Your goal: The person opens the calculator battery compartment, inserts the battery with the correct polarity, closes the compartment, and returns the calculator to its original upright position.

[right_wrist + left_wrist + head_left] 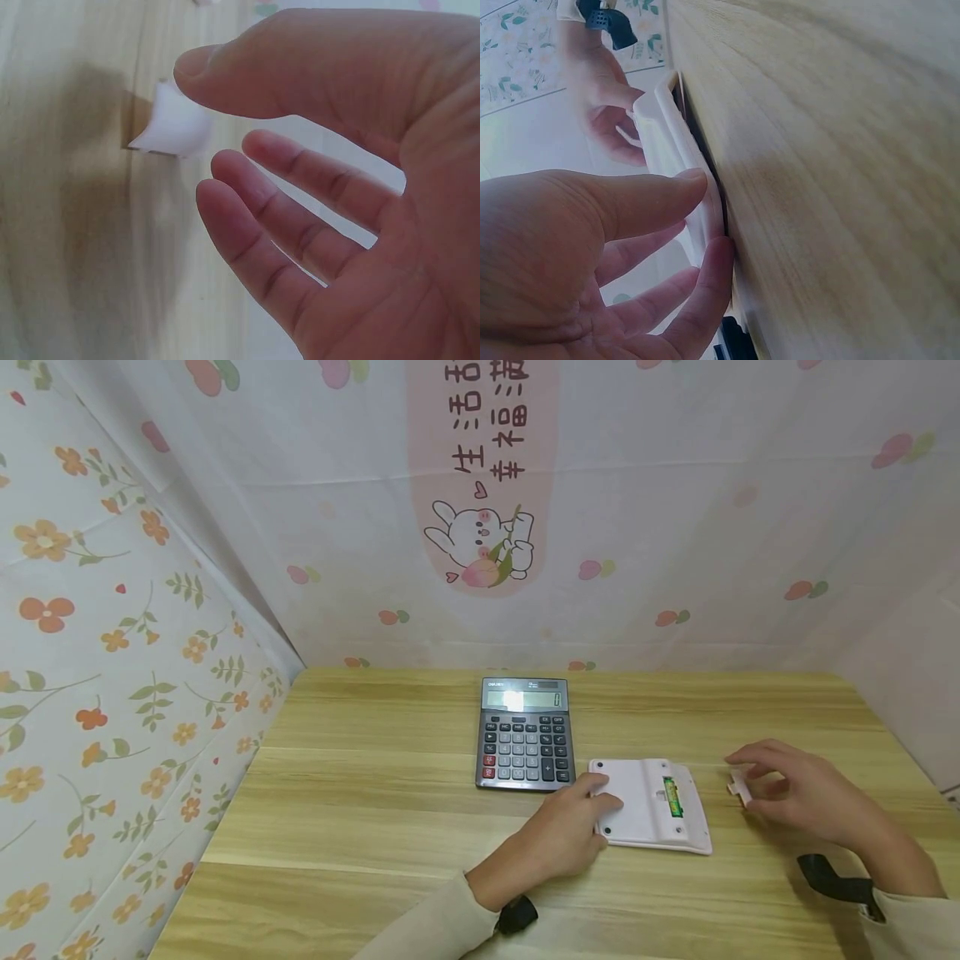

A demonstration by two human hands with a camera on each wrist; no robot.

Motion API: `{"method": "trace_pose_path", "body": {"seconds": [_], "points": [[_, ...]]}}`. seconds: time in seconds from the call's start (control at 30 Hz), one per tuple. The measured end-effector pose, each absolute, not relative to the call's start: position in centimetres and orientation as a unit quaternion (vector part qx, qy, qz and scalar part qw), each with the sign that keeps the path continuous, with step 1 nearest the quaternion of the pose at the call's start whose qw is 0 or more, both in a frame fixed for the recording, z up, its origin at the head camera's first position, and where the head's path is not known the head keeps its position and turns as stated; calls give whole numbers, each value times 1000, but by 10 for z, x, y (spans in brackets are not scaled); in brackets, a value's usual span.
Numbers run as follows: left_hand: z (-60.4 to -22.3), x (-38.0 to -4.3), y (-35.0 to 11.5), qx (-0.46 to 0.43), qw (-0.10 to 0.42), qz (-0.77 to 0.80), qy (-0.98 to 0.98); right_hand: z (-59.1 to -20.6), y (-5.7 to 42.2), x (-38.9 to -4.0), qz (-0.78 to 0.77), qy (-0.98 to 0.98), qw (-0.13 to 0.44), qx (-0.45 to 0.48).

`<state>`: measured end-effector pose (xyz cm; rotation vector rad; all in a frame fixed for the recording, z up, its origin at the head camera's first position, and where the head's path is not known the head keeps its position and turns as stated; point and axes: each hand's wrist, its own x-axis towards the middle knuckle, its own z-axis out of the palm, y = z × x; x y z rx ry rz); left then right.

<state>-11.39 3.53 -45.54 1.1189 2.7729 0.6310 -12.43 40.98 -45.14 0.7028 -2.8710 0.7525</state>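
A white calculator (633, 785) lies face down on the wooden table, its battery slot uncovered with a green battery (672, 797) inside. My left hand (572, 827) holds the calculator at its left edge; the left wrist view shows thumb and fingers at the rim of the white casing (679, 142). To the right, a small white battery cover (739, 787) is by the thumb and index finger of my right hand (806, 793). In the right wrist view the cover (174, 120) appears on the wood just past the thumb tip, the other fingers spread apart; the index finger is hidden.
A grey desk calculator (525, 735) lies face up behind and left of the white one, its display showing 0. The wooden table (337, 827) ends at a patterned cloth (637, 527) at the back and a floral cloth (112, 710) on the left.
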Motion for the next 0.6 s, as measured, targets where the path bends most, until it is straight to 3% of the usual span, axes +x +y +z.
{"method": "trace_pose_path", "body": {"seconds": [0.6], "points": [[-456,-114,36,362,49,210,907,-466,411,-128,247,-939,20,240]]}}
